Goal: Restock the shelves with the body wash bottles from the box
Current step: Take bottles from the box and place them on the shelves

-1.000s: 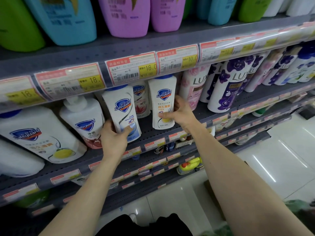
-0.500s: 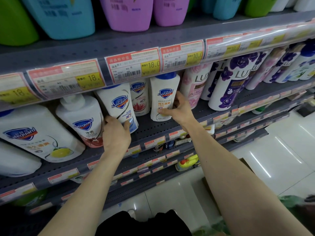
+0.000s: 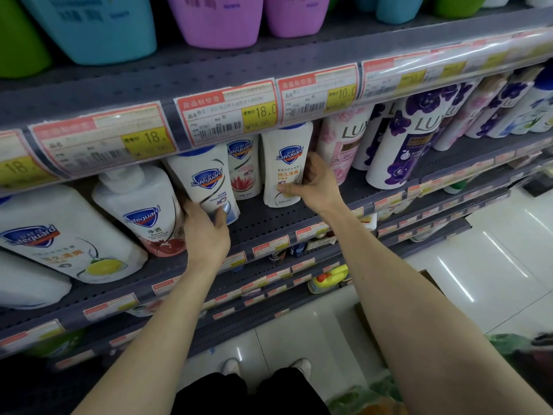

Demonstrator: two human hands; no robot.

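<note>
On the middle shelf (image 3: 269,223), under the price tags (image 3: 227,115): two white Safeguard bottles, each in a hand.

Left hand (image 3: 206,235): fingers wrapped round the lower part of the blue-wave bottle (image 3: 203,181), thumb across its front, bottle tilted with its top leaning left. Pushed farther back than half a second ago, base now well behind the shelf's front lip, cap tucked under the tag strip.

Right hand (image 3: 314,187): fingers curled behind the right edge of the lemon-label bottle (image 3: 284,166), thumb pressing its front low down. Bottle upright, base on the shelf, also deeper in than before, just left of the pink Lux bottle (image 3: 344,142). Grip on both unchanged since the earlier frames.

Between the two held bottles, farther back: a lotus-label bottle (image 3: 244,169), upright, partly hidden by the tags.

Left of the left hand: a pump bottle with a pomegranate label (image 3: 143,211), touching or nearly touching the hand, then a big lemon-label jug (image 3: 59,235).

Right along the same shelf: purple-flower Lux bottles (image 3: 410,145), standing in a row.

On the top shelf: teal (image 3: 95,25), purple (image 3: 218,19) and green (image 3: 18,37) bottles, only their lower halves in view.

Lower right, near the floor: a corner of a cardboard box (image 3: 431,280), mostly behind the right forearm, contents not visible.
</note>
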